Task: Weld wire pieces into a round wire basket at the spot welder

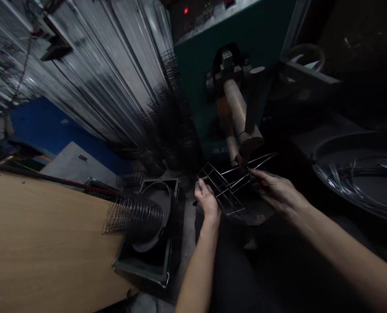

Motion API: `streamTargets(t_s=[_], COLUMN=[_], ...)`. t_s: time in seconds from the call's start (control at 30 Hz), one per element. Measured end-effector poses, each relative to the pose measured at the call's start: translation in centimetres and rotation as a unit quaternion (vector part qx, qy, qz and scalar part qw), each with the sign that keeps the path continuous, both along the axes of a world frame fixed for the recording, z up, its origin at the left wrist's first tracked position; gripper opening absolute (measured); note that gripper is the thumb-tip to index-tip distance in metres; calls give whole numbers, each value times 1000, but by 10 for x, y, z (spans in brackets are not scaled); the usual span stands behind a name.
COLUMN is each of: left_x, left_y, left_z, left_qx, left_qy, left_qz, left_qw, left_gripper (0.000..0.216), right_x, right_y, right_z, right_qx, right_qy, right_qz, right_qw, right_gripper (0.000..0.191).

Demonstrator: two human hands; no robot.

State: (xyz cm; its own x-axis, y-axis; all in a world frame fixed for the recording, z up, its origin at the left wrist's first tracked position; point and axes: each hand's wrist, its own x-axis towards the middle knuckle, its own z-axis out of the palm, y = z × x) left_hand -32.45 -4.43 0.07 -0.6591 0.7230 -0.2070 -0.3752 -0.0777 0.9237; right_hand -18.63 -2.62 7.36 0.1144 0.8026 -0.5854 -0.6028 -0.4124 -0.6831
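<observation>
Green-painted metal fills the view ahead: a machine (200, 74) with a pale cylindrical arm (237, 108) jutting toward me. To my left lies a light wooden worktop (33, 243). To my right, a round tub (359, 182) holds loops of shiny wire. At the worktop's edge a stack of wire frames (131, 215) leans over a dark tray (141, 265). Just below the arm's tip I hold a rectangular wire frame (227, 187), tilted. My left hand (208, 202) has its fingers clenched on the frame's near left edge. My right hand (274, 189) has its fingers grasping the wires at the right end.
</observation>
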Motion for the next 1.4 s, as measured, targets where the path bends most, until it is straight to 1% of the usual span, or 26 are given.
streamTargets(t_s=[0.1, 0.17, 0.3, 0.4, 0.47, 0.57, 0.63, 0.67, 0.7, 0.73, 0.8, 0.83, 0.87, 0.9, 0.93, 0.97, 1.0, 1.03, 1.1, 1.13, 1.17, 1.2, 1.27, 1.3, 1.33, 1.4], left_x=[-1, 0, 2, 0, -3, -6, -7, -7, -7, -7, -4, -2, 1, 5, 9, 13, 15, 17, 14, 10, 5, 0, -11, -16, -18, -19], left_y=[-1, -2, 0, 6, 10, 14, 16, 15, 14, 11, -2, -12, -24, -37, -51, -65, -78, -90, -109, -115, -119, -120, -115, -109, -102, -84], left_z=[4, 5, 3, 3, 4, 9, 13, 15, 16, 16, 14, 10, 5, -2, -10, -19, -28, -36, -48, -52, -54, -56, -55, -54, -51, -47], left_qx=[-2, 5, 17, 30, 30, 27, 29, 30, 30, 29, 24, 22, 23, 27, 32, 38, 47, 58, 79, 85, 81, 65, 1, -31, -59, -91], left_qy=[-16, -33, -61, -57, -47, -31, -27, -27, -24, -18, 6, 26, 52, 83, 118, 153, 186, 214, 251, 257, 252, 231, 131, 60, -15, -141], left_qz=[-8, -5, 2, 9, 18, 32, 29, 24, 18, 11, 6, 8, 10, 9, -4, -35, -82, -142, -258, -286, -280, -246, -145, -116, -114, -147], left_qw=[1000, 999, 998, 998, 998, 999, 999, 999, 999, 999, 1000, 999, 998, 996, 993, 987, 978, 965, 930, 919, 923, 939, 981, 991, 992, 975], left_gripper=[44, 43, 45, 46, 45, 41, 39, 38, 38, 37, 37, 37, 37, 36, 35, 32, 30, 27, 22, 22, 26, 32, 42, 44, 45, 47], right_x=[-2, 0, 13, 23, 27, 26, 24, 23, 21, 20, 17, 16, 15, 15, 15, 15, 17, 20, 28, 33, 38, 42, 50, 52, 54, 58], right_y=[-2, -5, -13, -16, -17, -24, -35, -41, -48, -54, -62, -63, -60, -55, -47, -38, -29, -21, -12, -12, -16, -21, -39, -49, -60, -82], right_z=[4, 2, -10, -19, -21, -16, -8, -3, 3, 10, 20, 24, 26, 27, 26, 23, 19, 14, 0, -8, -17, -26, -48, -61, -73, -95], right_qx=[-13, -10, 8, 29, 42, 40, 65, 99, 145, 198, 302, 341, 364, 370, 357, 330, 295, 261, 214, 202, 197, 196, 208, 218, 229, 253], right_qy=[-11, -5, 9, -9, -27, -52, -97, -137, -185, -239, -341, -387, -432, -475, -513, -536, -540, -521, -440, -399, -372, -362, -376, -391, -404, -422], right_qz=[-11, -4, 6, 18, 27, 34, 57, 84, 117, 151, 205, 218, 225, 230, 239, 253, 273, 298, 351, 364, 363, 352, 325, 316, 316, 326], right_qw=[1000, 1000, 1000, 999, 998, 997, 992, 982, 965, 939, 866, 829, 794, 765, 744, 735, 740, 756, 798, 817, 831, 841, 843, 837, 827, 807], right_gripper=[19, 17, 10, 11, 9, 6, 8, 11, 14, 17, 18, 16, 14, 14, 13, 12, 9, 8, 11, 13, 15, 17, 17, 17, 16, 13])
